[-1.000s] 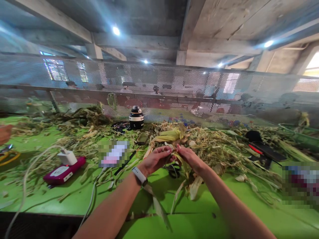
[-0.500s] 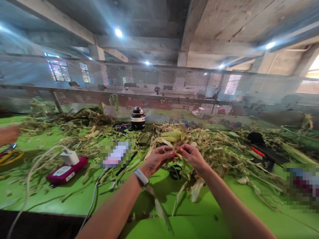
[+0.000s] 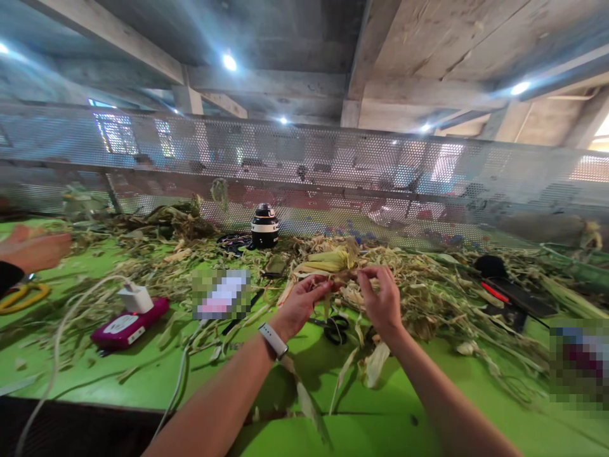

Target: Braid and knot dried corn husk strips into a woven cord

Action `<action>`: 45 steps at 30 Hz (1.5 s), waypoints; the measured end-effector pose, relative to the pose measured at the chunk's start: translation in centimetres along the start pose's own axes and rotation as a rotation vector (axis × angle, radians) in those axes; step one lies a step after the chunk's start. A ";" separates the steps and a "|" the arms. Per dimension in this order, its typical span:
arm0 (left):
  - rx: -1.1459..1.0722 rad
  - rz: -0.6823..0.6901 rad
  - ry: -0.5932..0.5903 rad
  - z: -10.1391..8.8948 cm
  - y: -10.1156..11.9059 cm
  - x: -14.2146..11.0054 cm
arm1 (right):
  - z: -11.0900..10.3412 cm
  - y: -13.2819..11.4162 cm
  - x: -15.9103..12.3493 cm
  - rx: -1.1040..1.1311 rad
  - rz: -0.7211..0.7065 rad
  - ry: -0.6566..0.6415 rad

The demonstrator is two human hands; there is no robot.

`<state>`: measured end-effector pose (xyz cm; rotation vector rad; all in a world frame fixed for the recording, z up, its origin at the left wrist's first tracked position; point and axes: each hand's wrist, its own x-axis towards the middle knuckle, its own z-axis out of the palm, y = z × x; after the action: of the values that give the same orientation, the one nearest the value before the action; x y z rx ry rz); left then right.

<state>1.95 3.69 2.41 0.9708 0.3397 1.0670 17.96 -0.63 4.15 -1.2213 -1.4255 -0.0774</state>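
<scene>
My left hand (image 3: 302,304), with a white watch band at its wrist, is closed in a pinch on a strip of corn husk (image 3: 343,277). At the strip's other end my right hand (image 3: 383,295) pinches with thumb and fingertips, a short gap from the left. Just beyond both hands lies a yellowish bundle of corn husks (image 3: 328,260). Below them, black-handled scissors (image 3: 337,330) rest on the green table (image 3: 314,381). Loose pale husk pieces (image 3: 375,365) lie under my right wrist.
Dry husks (image 3: 428,285) are heaped along a perforated metal screen (image 3: 295,165). A black jar-shaped bottle (image 3: 264,227) stands there. Left are a blurred phone (image 3: 221,295), a purple power block (image 3: 130,327) with a white charger (image 3: 136,297), cables, yellow-handled scissors (image 3: 23,298) and another person's hand (image 3: 40,247).
My right hand has moved slightly right and up, away from my left, with the husk strip between them. At far left, the other person's hand has come further into view.
</scene>
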 end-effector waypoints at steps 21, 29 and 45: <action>-0.102 0.023 0.189 0.0 0.9 0.8 | 0.7 -1.8 -1.3 0.565 0.488 -0.824; -0.032 -0.118 0.098 -0.1 1.2 -0.1 | -0.2 -1.8 -1.1 0.060 -0.002 -0.201; -0.028 -0.110 0.058 0.2 0.7 -0.2 | 1.2 -0.1 -1.0 0.238 0.154 -0.381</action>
<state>1.59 3.51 3.01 0.8879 0.4205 0.9988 16.81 -0.48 3.11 -1.1816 -1.6058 0.4401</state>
